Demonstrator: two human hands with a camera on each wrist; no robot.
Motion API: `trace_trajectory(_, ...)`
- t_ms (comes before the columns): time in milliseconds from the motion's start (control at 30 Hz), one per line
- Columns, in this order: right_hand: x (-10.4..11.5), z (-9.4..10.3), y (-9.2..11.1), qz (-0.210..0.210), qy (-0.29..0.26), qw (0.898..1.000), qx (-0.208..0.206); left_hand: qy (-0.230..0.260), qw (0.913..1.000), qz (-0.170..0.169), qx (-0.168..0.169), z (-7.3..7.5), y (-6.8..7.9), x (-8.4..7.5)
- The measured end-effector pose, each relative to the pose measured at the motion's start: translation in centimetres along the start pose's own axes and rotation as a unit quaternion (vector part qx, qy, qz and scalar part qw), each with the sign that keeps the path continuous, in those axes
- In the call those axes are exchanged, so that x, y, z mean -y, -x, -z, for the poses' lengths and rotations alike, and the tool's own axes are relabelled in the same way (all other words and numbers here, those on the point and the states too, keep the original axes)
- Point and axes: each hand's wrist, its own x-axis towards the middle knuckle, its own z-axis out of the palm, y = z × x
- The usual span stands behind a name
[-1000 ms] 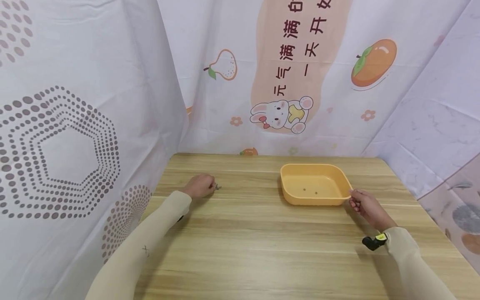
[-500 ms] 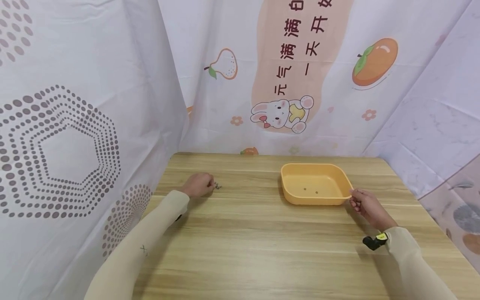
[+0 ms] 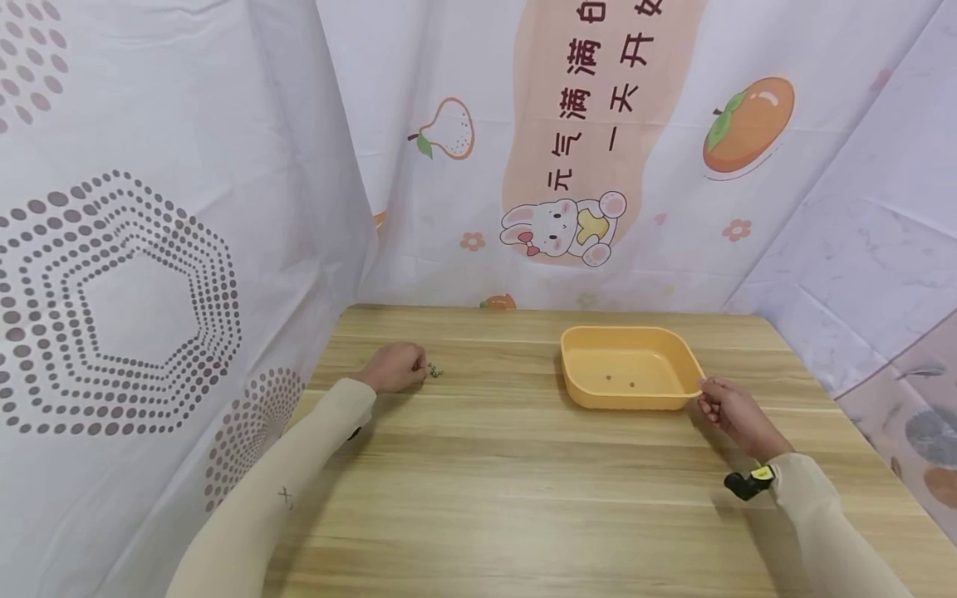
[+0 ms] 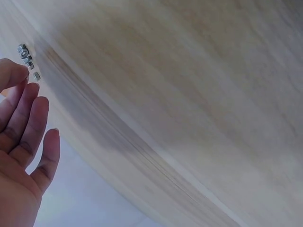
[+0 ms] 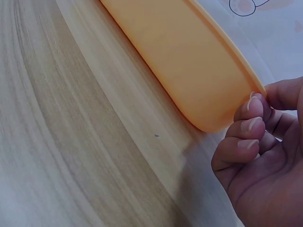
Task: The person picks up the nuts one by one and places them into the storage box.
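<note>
Several small silvery metal nuts (image 3: 434,370) lie in a loose cluster on the wooden table, and the same metal nuts (image 4: 25,56) show in the left wrist view. My left hand (image 3: 396,368) is right beside them, its thumb and index fingertips brought together at the cluster's edge. I cannot tell whether a nut is between those fingertips. On the right, my right hand (image 3: 736,414) pinches the near right corner rim of a yellow-orange plastic tray (image 3: 620,400) between thumb and fingers. Two small dark nuts (image 3: 620,381) lie on the tray floor.
The wooden table (image 3: 508,482) carries everything. Behind it hangs a printed cloth (image 3: 441,208), with a dotted white cloth (image 3: 157,307) along the left and pale sheeting (image 3: 845,249) on the right. A black wrist device (image 3: 748,482) is on the right wrist.
My left hand has shifted slightly left and away from the nuts, leaving more of the cluster showing. The right hand and tray have stayed put.
</note>
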Motion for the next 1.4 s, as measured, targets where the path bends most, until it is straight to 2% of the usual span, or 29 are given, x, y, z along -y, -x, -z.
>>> trace_trajectory(500,0.0,0.1,-0.2,-0.001,-0.004,1.000,-0.007,-0.006,0.9997,-0.008,-0.020,0.1,-0.2,0.0)
trace_trajectory(900,0.0,0.0,0.0,-0.003,-0.008,1.000,-0.002,0.011,0.9994,-0.014,-0.030,0.2,-0.1,-0.5)
trace_trajectory(1400,-0.1,0.0,0.0,0.009,-0.008,1.000,0.003,0.001,0.9997,-0.013,-0.022,0.6,-1.0,-1.6)
